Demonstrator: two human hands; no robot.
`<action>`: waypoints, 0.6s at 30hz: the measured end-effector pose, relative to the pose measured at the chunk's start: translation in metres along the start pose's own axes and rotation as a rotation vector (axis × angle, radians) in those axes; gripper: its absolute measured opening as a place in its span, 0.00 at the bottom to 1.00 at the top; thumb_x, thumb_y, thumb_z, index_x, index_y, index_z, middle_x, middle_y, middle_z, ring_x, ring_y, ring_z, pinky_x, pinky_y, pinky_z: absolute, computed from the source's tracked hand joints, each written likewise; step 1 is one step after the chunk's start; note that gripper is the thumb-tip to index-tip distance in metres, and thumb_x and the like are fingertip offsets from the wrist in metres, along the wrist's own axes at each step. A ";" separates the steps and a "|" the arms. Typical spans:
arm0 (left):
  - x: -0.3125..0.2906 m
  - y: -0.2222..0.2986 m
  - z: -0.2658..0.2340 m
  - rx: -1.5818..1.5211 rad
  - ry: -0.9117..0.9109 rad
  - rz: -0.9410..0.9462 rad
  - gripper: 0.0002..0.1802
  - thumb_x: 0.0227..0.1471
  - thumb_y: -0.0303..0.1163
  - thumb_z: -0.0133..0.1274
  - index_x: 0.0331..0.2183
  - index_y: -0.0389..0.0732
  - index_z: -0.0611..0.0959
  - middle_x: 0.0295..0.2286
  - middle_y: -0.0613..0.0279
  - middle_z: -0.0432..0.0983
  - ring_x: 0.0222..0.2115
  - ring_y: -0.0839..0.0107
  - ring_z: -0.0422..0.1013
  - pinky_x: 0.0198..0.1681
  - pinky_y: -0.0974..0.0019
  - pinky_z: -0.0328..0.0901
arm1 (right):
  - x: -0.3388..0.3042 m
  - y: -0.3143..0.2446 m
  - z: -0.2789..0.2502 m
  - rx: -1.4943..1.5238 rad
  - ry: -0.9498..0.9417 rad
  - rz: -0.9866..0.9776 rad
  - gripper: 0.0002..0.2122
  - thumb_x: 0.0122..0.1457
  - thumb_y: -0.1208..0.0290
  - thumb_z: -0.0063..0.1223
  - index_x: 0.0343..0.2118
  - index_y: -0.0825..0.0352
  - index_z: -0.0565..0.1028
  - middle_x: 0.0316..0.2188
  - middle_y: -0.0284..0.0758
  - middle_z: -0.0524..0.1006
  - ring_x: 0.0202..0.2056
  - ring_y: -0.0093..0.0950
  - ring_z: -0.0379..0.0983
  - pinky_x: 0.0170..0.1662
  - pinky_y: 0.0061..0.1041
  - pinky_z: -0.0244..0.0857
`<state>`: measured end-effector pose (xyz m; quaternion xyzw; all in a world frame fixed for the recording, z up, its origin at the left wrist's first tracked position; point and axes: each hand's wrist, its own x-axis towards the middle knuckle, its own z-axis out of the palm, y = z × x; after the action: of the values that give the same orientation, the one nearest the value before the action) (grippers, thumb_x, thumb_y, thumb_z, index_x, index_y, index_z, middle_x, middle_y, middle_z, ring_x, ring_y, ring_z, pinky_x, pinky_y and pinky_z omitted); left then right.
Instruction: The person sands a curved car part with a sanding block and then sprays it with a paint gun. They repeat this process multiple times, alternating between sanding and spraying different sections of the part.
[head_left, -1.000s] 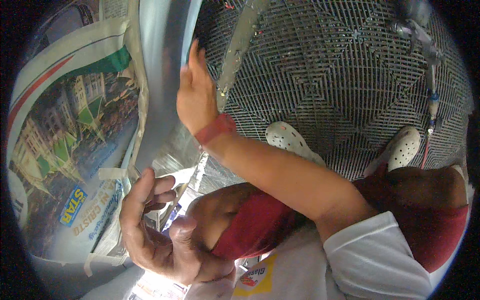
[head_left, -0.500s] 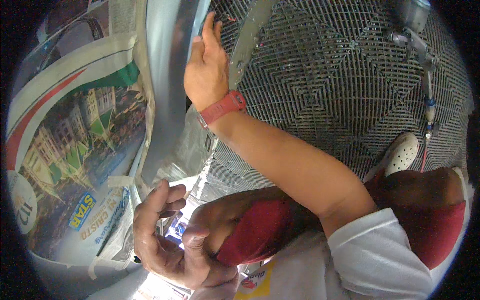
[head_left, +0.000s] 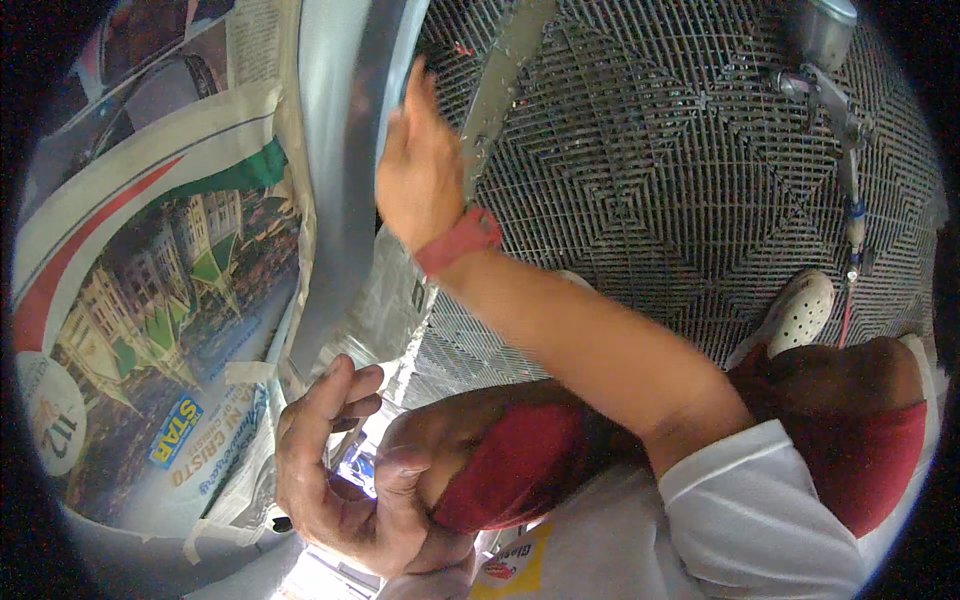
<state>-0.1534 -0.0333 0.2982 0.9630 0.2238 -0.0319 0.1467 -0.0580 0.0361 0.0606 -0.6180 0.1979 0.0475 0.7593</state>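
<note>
From my remote view, the right hand (head_left: 420, 185), at upper centre, lies straight-fingered along the edge of the silver-blue panel (head_left: 345, 120); its palm is turned away, so I cannot tell if it holds anything. The left hand (head_left: 335, 500), at lower left, is loosely curled, thumb apart, gripping nothing. For good contact, I'd want light, even pressure with flat fingers, and the red watch (head_left: 460, 243) clear of the panel.

The panel looks smooth and glossy, bordered by tape (head_left: 306, 200) along a printed covering sheet (head_left: 130, 340). Grey lattice matting (head_left: 650, 150) fills upper centre and right; a metal spray gun (head_left: 825, 95) stands out at upper right.
</note>
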 end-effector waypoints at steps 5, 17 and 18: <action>0.002 0.016 0.012 -0.005 0.003 0.055 0.43 0.54 0.60 0.61 0.55 0.30 0.78 0.39 0.48 0.82 0.37 0.64 0.75 0.43 0.62 0.68 | -0.051 0.020 0.011 0.002 -0.011 -0.044 0.26 0.64 0.81 0.44 0.66 0.77 0.58 0.54 0.66 0.70 0.49 0.60 0.72 0.54 0.49 0.68; -0.003 0.010 0.001 0.052 0.039 -0.007 0.44 0.56 0.60 0.60 0.56 0.29 0.76 0.41 0.47 0.81 0.38 0.64 0.75 0.45 0.63 0.68 | 0.011 0.018 -0.012 0.323 0.127 0.182 0.17 0.69 0.75 0.43 0.57 0.73 0.73 0.39 0.44 0.81 0.37 0.28 0.78 0.44 0.26 0.72; -0.004 0.010 0.001 0.052 0.043 -0.013 0.44 0.56 0.60 0.60 0.56 0.29 0.76 0.41 0.47 0.81 0.38 0.64 0.75 0.45 0.63 0.68 | 0.006 0.014 -0.004 0.325 0.127 0.101 0.17 0.70 0.75 0.43 0.58 0.74 0.72 0.41 0.45 0.81 0.39 0.29 0.78 0.47 0.27 0.71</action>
<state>-0.1523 -0.0435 0.3007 0.9655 0.2322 -0.0178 0.1164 -0.0577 0.0344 0.0447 -0.4782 0.2812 0.0139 0.8319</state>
